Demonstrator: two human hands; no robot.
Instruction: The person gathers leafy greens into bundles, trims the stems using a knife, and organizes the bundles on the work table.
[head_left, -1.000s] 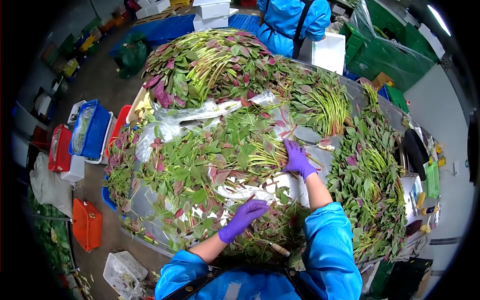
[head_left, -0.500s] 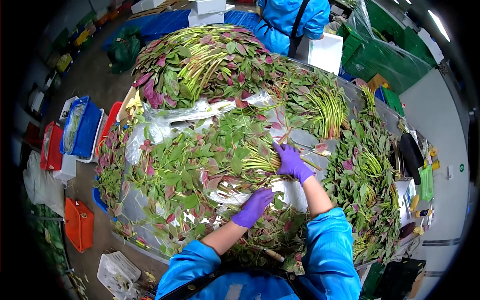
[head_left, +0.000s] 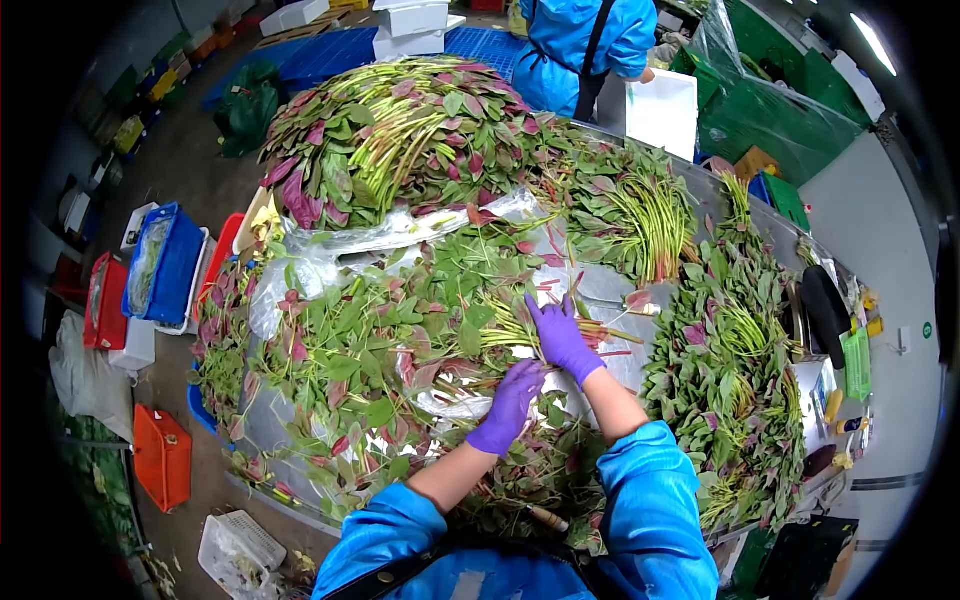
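Observation:
Leafy stems with green and purple-red leaves (head_left: pixel 400 330) cover the middle of the metal table. My right hand (head_left: pixel 563 338), in a purple glove, lies across a small bunch of stems (head_left: pixel 507 327), its visible fingers stretched and apart. Cut stem ends (head_left: pixel 612 340) stick out on its right side. Closer to my body, my left hand (head_left: pixel 510 405), also gloved in purple, has its fingers together and curled on a few thin stems (head_left: pixel 480 383); its fingertips are partly hidden. A tool with a wooden handle (head_left: pixel 547 517) lies among leaves in front of me.
A large heap of leafy stems (head_left: pixel 400 130) stands at the back left beside clear plastic film (head_left: pixel 300 270). Bunches lie at the back (head_left: pixel 655 225) and right (head_left: pixel 720 370). A co-worker (head_left: pixel 580 55) stands beyond, near a white foam box (head_left: pixel 663 110). Crates (head_left: pixel 160 260) line the left floor.
My right hand has shifted slightly left and toward me, its fingers now more spread. My left hand has moved a little up, its fingers now curled at the stems.

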